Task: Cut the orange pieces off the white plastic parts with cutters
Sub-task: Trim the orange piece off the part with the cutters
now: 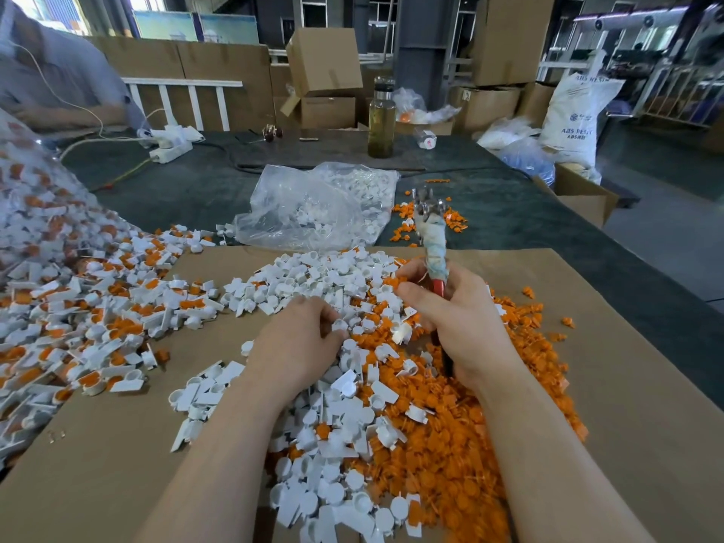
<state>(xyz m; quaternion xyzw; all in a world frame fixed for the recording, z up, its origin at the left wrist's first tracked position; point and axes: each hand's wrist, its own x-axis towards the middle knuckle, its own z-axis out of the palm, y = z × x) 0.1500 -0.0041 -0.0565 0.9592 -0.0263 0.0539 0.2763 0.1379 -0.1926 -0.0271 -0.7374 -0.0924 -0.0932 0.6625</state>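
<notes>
While your left hand point(303, 339) pinches one white part point(339, 326) on the pile and your right hand point(450, 315) grips the cutters point(433, 237), lift it up, then snip only the orange bit.

In my right grip point(454, 319) the cutters point(430, 229) show shiny metal jaws and cloth-wrapped handles, above matt brown cardboard point(627, 386) strewn with smooth white plastic parts point(337, 389) and orange pieces point(470, 425).

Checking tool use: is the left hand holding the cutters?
No, the right hand grips the cutters, tip pointing up, while the left hand pinches a white plastic part in the pile.
</notes>
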